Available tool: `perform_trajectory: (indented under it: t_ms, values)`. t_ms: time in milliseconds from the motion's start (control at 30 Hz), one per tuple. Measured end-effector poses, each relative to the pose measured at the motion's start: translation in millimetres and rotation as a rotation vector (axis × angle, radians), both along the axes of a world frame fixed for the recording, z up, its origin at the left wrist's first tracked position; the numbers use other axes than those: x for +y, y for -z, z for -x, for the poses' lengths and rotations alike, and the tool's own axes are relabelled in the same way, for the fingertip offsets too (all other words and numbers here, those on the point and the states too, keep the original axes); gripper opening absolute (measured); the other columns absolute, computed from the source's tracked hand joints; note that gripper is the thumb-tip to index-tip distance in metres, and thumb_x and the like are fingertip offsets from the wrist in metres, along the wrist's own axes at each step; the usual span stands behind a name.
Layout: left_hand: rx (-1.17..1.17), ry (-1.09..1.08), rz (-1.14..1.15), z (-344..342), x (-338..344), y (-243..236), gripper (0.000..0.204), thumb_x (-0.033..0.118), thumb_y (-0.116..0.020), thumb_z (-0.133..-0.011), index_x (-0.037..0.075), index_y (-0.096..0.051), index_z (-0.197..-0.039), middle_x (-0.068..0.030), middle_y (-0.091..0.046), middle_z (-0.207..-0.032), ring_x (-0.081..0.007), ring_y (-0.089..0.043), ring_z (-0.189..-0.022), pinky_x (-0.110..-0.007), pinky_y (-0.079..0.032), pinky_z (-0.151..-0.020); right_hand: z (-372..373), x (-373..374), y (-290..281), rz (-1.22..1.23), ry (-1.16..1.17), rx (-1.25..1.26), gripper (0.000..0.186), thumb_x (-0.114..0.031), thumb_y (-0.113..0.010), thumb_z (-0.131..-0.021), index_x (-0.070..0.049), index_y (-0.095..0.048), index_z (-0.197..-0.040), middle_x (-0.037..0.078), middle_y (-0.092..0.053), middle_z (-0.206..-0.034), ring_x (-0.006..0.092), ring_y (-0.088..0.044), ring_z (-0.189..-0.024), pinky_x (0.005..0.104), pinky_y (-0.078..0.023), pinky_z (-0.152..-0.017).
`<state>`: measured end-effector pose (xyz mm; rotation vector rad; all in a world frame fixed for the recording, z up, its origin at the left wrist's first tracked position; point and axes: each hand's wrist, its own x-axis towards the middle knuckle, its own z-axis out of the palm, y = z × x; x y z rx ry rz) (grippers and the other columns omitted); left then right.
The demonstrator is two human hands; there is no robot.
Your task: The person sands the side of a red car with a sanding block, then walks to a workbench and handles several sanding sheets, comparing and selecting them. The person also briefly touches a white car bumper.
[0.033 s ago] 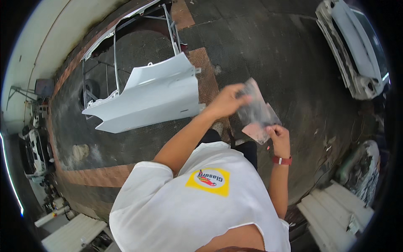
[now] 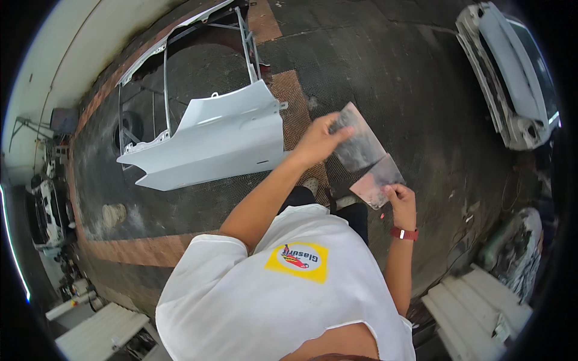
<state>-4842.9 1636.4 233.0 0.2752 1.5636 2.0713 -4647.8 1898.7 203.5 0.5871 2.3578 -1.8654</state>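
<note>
My left hand [image 2: 320, 142] pinches the near-left edge of a flat sanding sheet [image 2: 359, 142], smudged dark grey over pink, with the thumb lying on its face. Between the thumb and fingers of my right hand [image 2: 400, 202], which has a red band at the wrist, is the lower corner of a second sanding sheet [image 2: 368, 184], pinker and also smudged. The two sheets meet or slightly overlap along their facing edges. To the left of my left hand, a pale grey car fender [image 2: 211, 141] rests on a metal frame stand [image 2: 166, 90].
A car body panel with glass [image 2: 512, 72] stands at the far right. Low at the right lie a plastic-wrapped part [image 2: 516, 246] and a pale slatted table [image 2: 475, 301]; a similar table [image 2: 102, 334] is lower left. A whitish lump [image 2: 114, 215] sits on the dark floor.
The left sheet, blurred before, is now sharp and has shifted a little up and left with my left hand. My right hand has barely moved.
</note>
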Motion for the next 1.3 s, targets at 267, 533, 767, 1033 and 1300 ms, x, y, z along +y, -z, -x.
perform_trajectory:
  t_ms: [267, 533, 767, 1033, 1300]
  values:
    - [0.403, 0.367, 0.416, 68, 93, -3, 0.038, 0.026, -0.079, -0.099, 0.001, -0.073, -0.127, -0.0102, -0.079, -0.112, -0.0173, -0.071, -0.106, -0.036, -0.056, -0.094, 151, 79, -1, 0.155, -0.226, 0.009, 0.021, -0.022, -0.076, -0.103, -0.001, -0.079, -0.104, -0.003, -0.07, -0.088, 0.0059, -0.062, -0.084, 0.0247, -0.049, -0.075]
    - [0.108, -0.467, 0.202, 159, 176, -7, 0.042, 0.016, -0.075, -0.1, 0.006, -0.058, -0.137, -0.0069, -0.069, -0.124, -0.0153, -0.065, -0.116, -0.035, -0.054, -0.099, 244, 180, -61, 0.454, 0.275, 0.345, 0.034, -0.006, -0.076, -0.099, 0.0, -0.066, -0.131, 0.006, -0.072, -0.108, 0.0144, -0.067, -0.104, 0.0273, -0.054, -0.089]
    - [0.206, -0.09, 0.118, 163, 321, 4, 0.046, 0.026, -0.067, -0.109, 0.005, -0.051, -0.147, -0.0058, -0.063, -0.131, -0.0164, -0.059, -0.123, -0.037, -0.052, -0.105, 361, 294, 0, 0.356, 0.213, 0.215, 0.028, -0.012, -0.075, -0.102, 0.002, -0.063, -0.123, 0.008, -0.071, -0.115, 0.0128, -0.067, -0.096, 0.0292, -0.056, -0.088]
    - [-0.036, 0.067, 0.166, 259, 364, 1, 0.059, 0.045, -0.056, -0.114, 0.005, -0.048, -0.156, -0.0138, -0.062, -0.146, -0.0226, -0.061, -0.131, -0.039, -0.05, -0.11, 464, 338, 11, 0.566, -0.063, 0.16, 0.039, -0.026, -0.071, -0.107, 0.0, -0.062, -0.135, 0.004, -0.069, -0.123, 0.0142, -0.064, -0.11, 0.031, -0.052, -0.098]
    - [0.05, -0.303, -0.145, 429, 390, 25, 0.063, 0.02, -0.078, -0.101, 0.007, -0.05, -0.156, -0.0087, -0.062, -0.146, -0.0163, -0.061, -0.127, -0.036, -0.051, -0.11, 609, 366, -33, 0.551, -0.39, 0.239, 0.051, -0.03, -0.066, -0.11, -0.001, -0.053, -0.15, 0.007, -0.064, -0.138, 0.0172, -0.061, -0.125, 0.0353, -0.047, -0.111]
